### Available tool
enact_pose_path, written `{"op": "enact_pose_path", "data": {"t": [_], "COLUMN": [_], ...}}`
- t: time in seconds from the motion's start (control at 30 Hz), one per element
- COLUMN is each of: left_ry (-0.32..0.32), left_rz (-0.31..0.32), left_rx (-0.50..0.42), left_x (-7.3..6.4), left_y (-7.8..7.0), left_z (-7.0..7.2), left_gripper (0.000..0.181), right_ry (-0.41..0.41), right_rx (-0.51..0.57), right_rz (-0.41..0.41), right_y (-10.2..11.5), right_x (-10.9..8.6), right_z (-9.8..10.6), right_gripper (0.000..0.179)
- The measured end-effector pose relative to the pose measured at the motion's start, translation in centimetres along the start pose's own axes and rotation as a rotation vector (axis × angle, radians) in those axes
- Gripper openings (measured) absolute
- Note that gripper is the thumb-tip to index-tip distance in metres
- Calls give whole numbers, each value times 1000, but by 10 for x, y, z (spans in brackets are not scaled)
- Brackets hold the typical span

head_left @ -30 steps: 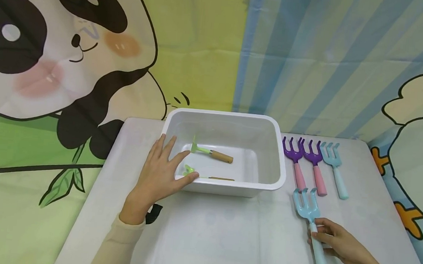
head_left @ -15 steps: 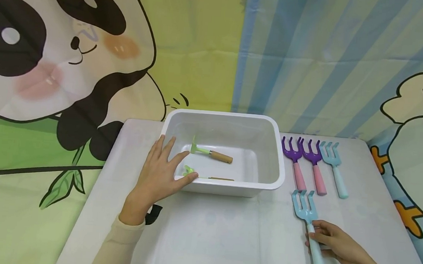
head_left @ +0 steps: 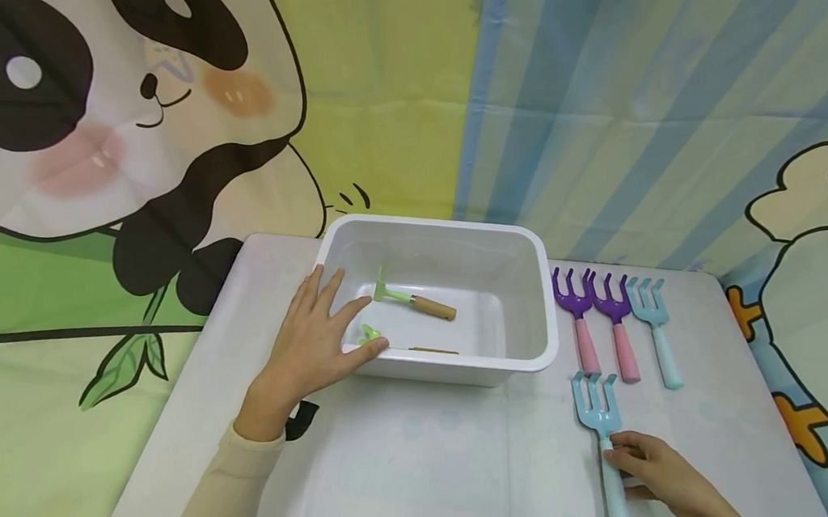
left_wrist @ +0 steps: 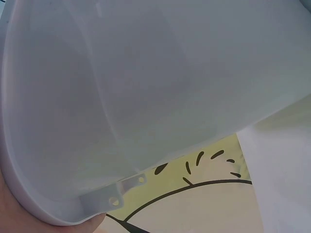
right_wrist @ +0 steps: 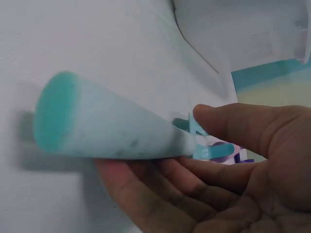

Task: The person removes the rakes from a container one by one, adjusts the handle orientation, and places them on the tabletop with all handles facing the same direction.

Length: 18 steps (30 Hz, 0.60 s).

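In the head view my left hand (head_left: 316, 332) rests on the near left corner of a white plastic bin (head_left: 449, 371), fingers straight and spread. The left wrist view has the bin's outer wall (left_wrist: 146, 87) and part of the hand under the rim. My right hand (head_left: 663, 473) is beside a light blue hand fork (head_left: 612, 477) on the table, tines pointing away. In the right wrist view the fork's handle (right_wrist: 121, 121) touches the fingers, while the thumb stands off it, extended. Inside the bin lie a small green rake with a wooden handle (head_left: 432, 306) and a partly hidden green-headed tool (head_left: 370, 334).
Right of the bin, two purple hand forks with pink handles (head_left: 584, 349) (head_left: 625, 352) and another light blue hand fork (head_left: 667, 355) lie side by side on the white table (head_left: 413, 461). Behind hangs a printed cloth (head_left: 398, 87) with cartoon animals.
The light blue fork shifted slightly left and toward me, then came to rest. My right fingers, earlier showing past the handle's left side, have loosened and drawn back. My left hand stayed.
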State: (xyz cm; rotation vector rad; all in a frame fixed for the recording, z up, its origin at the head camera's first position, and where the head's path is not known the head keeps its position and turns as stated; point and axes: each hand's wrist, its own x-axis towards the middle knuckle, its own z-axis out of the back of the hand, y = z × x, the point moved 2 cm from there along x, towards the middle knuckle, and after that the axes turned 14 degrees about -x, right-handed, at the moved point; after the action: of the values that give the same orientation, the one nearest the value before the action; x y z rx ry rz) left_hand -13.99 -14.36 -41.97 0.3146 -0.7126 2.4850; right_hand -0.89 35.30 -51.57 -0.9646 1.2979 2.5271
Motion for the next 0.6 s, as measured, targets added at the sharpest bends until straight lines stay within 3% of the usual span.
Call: {"op": "enact_pose_path", "data": {"t": [0.17,0.3,0.43,0.6], "left_ry": [0,0,0,-3], "left_rz": [-4,-3,-5,-8], "left_rx": [1,-3,0,0], "left_x": [-1,-1,-1,-2], "left_y": [0,1,1,0], "left_z": [0,0,0,0], "left_gripper": [80,80,81,83], "right_ry": [-64,-82,-109,-169], "right_rx": [-90,-184,-289,-408], "right_rz": [-45,-13,65,226], "right_y": [13,30,60,119], "right_x": [-2,-4,-2,-1], "right_z": [5,22,42,66], "right_gripper": [49,42,43,43]}}
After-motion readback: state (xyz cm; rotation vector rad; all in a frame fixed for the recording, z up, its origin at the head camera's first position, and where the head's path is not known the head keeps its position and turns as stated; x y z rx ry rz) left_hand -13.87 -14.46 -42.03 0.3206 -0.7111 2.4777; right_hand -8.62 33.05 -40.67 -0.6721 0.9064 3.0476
